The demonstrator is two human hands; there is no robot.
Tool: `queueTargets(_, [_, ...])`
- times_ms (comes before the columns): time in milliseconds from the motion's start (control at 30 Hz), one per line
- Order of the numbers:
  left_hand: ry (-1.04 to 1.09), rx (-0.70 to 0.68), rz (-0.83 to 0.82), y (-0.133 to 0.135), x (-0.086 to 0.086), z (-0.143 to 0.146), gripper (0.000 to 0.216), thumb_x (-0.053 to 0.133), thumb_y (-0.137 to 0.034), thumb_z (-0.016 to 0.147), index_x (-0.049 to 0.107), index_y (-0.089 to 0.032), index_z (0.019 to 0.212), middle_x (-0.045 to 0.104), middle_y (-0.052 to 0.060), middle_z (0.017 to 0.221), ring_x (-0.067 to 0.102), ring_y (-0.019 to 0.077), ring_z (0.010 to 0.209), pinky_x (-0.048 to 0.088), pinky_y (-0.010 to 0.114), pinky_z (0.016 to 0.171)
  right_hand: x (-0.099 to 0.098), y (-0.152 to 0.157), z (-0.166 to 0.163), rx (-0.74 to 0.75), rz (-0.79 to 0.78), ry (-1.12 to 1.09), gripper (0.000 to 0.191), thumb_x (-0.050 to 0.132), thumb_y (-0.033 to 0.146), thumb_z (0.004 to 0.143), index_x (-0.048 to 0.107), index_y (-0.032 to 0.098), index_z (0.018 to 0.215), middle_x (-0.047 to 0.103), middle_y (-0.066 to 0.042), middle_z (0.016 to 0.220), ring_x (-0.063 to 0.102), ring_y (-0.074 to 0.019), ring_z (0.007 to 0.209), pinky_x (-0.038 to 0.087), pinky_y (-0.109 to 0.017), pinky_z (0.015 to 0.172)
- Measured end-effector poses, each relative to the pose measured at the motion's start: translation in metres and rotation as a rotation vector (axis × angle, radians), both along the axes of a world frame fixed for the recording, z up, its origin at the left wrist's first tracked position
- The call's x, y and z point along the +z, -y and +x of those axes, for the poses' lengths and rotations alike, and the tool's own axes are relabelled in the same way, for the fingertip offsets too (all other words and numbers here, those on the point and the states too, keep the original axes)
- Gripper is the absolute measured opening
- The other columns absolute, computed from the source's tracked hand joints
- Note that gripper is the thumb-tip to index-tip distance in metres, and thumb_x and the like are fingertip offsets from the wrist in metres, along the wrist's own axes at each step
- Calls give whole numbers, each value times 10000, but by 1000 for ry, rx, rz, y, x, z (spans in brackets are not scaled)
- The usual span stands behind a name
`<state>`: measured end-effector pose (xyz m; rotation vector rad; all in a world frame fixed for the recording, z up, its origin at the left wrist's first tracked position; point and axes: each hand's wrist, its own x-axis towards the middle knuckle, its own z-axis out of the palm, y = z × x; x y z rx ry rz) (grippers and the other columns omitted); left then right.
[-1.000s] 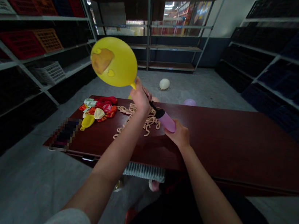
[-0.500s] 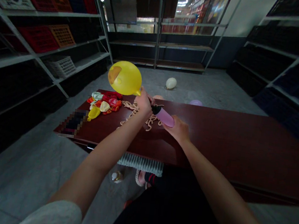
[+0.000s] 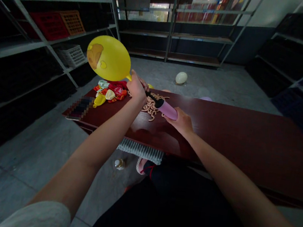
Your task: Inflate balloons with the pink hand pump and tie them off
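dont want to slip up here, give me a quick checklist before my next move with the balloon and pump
1. Yellow balloon inflated: ok, looks rounded.
2. Left hand at the balloon's neck: ok.
3. Right hand gripping the pink pump: ok.
4. Pump tip seated in the neck: cannot tell, the left hand hides it.
5. Floor near the foot free of loose things: not ok, a bottle is there.

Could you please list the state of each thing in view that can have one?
Held balloon, inflated
Pump, tilted, gripped
Left hand, closed at held balloon's neck
Right hand, closed on pump
White balloon, inflated
Balloon pile, limp
Beige strands, curled, loose
Bottle, capped
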<state>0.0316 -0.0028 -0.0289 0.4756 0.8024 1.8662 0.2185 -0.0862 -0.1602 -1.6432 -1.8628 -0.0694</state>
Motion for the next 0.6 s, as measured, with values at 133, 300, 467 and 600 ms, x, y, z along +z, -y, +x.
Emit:
queueTargets(133, [5, 43, -40, 11, -18, 29, 580, 442, -632, 981, 376, -210, 588, 344, -41, 478, 362, 81, 369, 293, 223, 401, -1, 4, 9, -91, 29, 59, 411, 734, 511, 806, 638, 196, 1051, 748, -108, 960, 698, -279, 863, 442, -319, 699])
queueTargets(300, [-42, 63, -59, 25, -45, 50, 611, 428, -662, 972, 341, -217, 562, 319, -42, 447, 349, 80, 345, 305, 231, 389, 0, 6, 7, -69, 42, 132, 398, 710, 486, 819, 633, 181, 1063, 745, -115, 957, 694, -278, 860, 441, -325, 698])
queueTargets(467, [-39, 56, -78, 26, -59, 33, 595, 461, -607, 979, 307, -229, 546, 306, -51, 418, 328, 88, 322, 310, 248, 375, -2, 6, 1, -12, 49, 189, 383, 703, 495, 829, 643, 192, 1055, 747, -98, 975, 699, -265, 868, 436, -312, 698])
queueTargets(600, [-12, 11, -76, 25, -56, 29, 555, 422, -460, 1028, 306, -235, 533, 295, -46, 396, 310, 101, 311, 296, 262, 362, -3, 8, 1, -33, 56, 195, 375, 683, 507, 841, 642, 200, 1053, 746, -91, 984, 699, -260, 868, 433, -309, 695])
